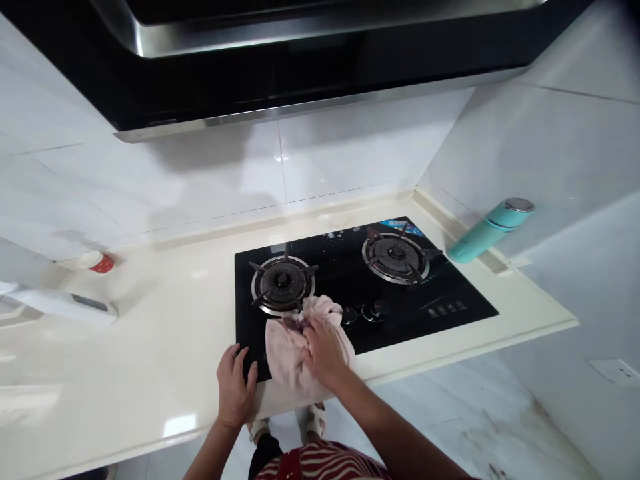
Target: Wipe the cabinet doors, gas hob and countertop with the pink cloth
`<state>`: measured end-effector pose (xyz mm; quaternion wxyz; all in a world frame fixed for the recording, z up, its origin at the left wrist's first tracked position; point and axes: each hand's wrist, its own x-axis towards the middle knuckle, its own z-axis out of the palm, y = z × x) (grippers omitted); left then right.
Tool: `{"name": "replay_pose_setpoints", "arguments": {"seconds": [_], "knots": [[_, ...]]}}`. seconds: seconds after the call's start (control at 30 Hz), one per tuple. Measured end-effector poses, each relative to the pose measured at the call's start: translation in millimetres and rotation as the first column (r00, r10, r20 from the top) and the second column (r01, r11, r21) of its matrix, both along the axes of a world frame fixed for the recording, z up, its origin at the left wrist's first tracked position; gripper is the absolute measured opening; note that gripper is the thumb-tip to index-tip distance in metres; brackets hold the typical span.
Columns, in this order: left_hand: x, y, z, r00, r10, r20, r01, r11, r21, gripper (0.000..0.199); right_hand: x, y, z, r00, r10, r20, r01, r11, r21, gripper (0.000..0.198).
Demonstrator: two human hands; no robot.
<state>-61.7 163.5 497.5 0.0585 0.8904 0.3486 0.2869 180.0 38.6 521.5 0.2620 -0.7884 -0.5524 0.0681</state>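
Observation:
A black glass gas hob (330, 267) is set into the pale countertop. My right hand (325, 350) grips a crumpled pink cloth (287, 353) at the hob's front edge, just in front of the left burner (283, 281). Part of the cloth hangs toward the counter's front, and my fingertips are partly buried in its folds. The control knobs (373, 311) lie right beside the cloth. At the hob's front left corner, my left hand (236, 387) rests flat with its fingers spread, holding nothing. White specks (333, 237) show on the glass near the back.
The right burner (396, 257) has a dark pot support. A turquoise flask (490, 230) stands by the right wall. Overhead juts a black range hood (300, 73). On the left counter (165, 320) are a red and white paper cup (97, 261) and a white object (65, 303).

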Motion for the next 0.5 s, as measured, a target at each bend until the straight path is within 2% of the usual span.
{"name": "replay_pose_setpoints", "arguments": {"seconds": [0.07, 0.17, 0.37, 0.5], "knots": [[1.0, 1.4, 0.1, 1.000, -0.003, -0.003, 0.003, 1.000, -0.003, 0.035, -1.8, -27.0, -10.0, 0.998, 0.062, -0.007, -0.062, 0.996, 0.069, 0.026], [2.6, 3.1, 1.2, 1.000, 0.003, -0.019, -0.003, 1.000, -0.011, 0.035, 25.4, -68.5, -20.0, 1.000, 0.010, -0.001, -0.009, 0.988, 0.154, 0.026], [4.4, 7.3, 2.7, 0.999, -0.021, -0.032, 0.022, 1.000, 0.018, 0.034, 133.9, -134.3, -30.8, 0.970, -0.239, 0.039, 0.228, 0.955, 0.187, 0.026], [5.1, 9.0, 1.3, 0.999, -0.012, -0.039, 0.013, 1.000, 0.023, 0.038, 216.8, -157.5, -32.8, 0.880, -0.460, 0.118, 0.440, 0.883, 0.162, 0.052]]}}
